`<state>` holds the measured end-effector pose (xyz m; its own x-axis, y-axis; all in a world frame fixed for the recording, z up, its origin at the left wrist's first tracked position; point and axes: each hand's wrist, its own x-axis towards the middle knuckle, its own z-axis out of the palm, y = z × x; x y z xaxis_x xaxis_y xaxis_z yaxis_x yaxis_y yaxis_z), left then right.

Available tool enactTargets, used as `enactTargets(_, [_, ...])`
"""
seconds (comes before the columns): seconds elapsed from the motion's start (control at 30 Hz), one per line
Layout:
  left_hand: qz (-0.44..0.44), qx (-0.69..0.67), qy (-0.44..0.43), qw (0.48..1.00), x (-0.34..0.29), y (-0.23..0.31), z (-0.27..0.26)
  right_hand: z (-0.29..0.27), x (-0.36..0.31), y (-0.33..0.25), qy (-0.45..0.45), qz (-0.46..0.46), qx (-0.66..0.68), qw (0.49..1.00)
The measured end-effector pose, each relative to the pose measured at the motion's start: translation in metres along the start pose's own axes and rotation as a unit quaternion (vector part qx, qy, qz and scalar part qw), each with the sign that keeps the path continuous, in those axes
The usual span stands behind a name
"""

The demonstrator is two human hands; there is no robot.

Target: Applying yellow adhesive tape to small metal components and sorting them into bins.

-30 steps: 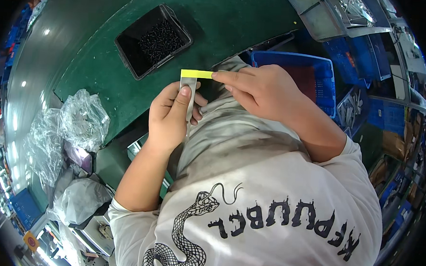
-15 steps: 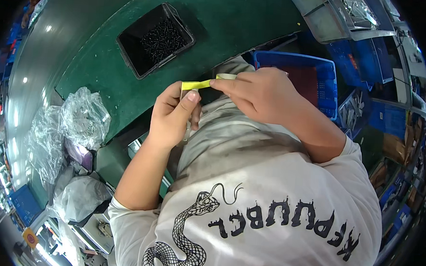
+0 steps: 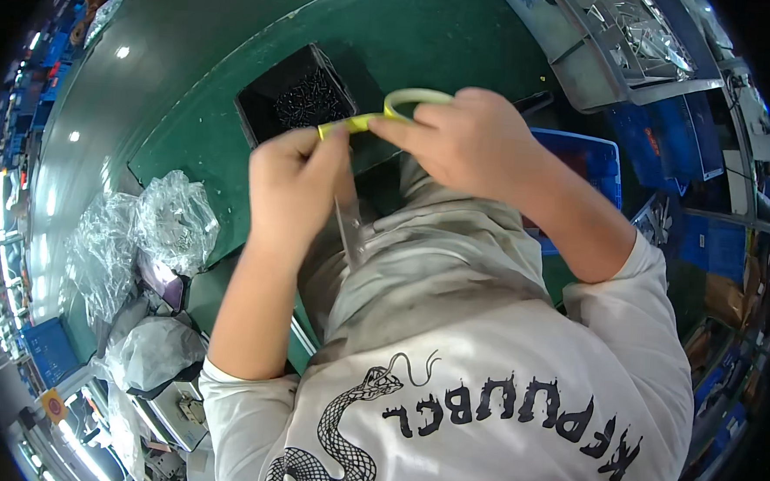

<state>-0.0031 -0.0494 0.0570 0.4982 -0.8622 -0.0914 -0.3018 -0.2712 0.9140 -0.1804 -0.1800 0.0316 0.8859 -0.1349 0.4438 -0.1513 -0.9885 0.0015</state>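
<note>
My left hand (image 3: 293, 175) is closed, its thumb and fingers pinching the free end of a yellow tape strip (image 3: 358, 122). Below these fingers hangs a thin, see-through flat strip (image 3: 349, 226), blurred, which seems to be in the same hand. My right hand (image 3: 473, 145) is closed round a tape roll (image 3: 419, 95), a pale yellow-green ring that shows above the fingers. The short stretch of yellow tape spans the gap between both hands. Both hands are held in front of my lap, by the green table's near edge.
A black bin (image 3: 251, 103) of small black parts (image 3: 309, 101) stands on the green table (image 3: 208, 135). Crumpled clear plastic bags (image 3: 177, 221) lie at left. A blue crate (image 3: 594, 147) sits right, below a grey bin (image 3: 585, 72) at far right.
Both hands have moved up slightly, the left also leftward. The roll has tilted, so its ring shows more. The see-through strip is now more visible below my left hand.
</note>
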Motion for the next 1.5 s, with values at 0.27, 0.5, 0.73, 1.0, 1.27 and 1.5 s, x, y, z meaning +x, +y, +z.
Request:
enactTargets(0.27, [-0.029,0.072,0.057,0.995,0.059,0.007,-0.004,0.023,0.046,0.037,0.011,0.016,0.006,1.0])
enactTargets(0.5, [-0.052,0.072,0.037,0.995,0.072,0.002,0.001,0.051,0.05,0.046,-0.069,0.052,-0.01,0.996])
enactTargets(0.73, [0.013,-0.036,0.012,0.999,0.032,-0.019,-0.008,0.045,0.024,0.029,-0.184,0.07,0.043,0.979])
enactTargets(1.0, [0.037,-0.412,0.008,0.91,-0.017,-0.022,-0.015,0.029,-0.013,0.003,0.036,0.059,0.062,0.996])
enactTargets(1.27, [0.086,-0.268,-0.104,0.954,-0.041,-0.035,0.012,0.013,-0.031,-0.046,-0.102,0.083,0.462,0.877])
enactTargets(1.5, [0.206,-0.18,-0.208,0.939,-0.048,-0.033,0.035,0.01,-0.047,-0.05,-0.231,0.115,0.603,0.755])
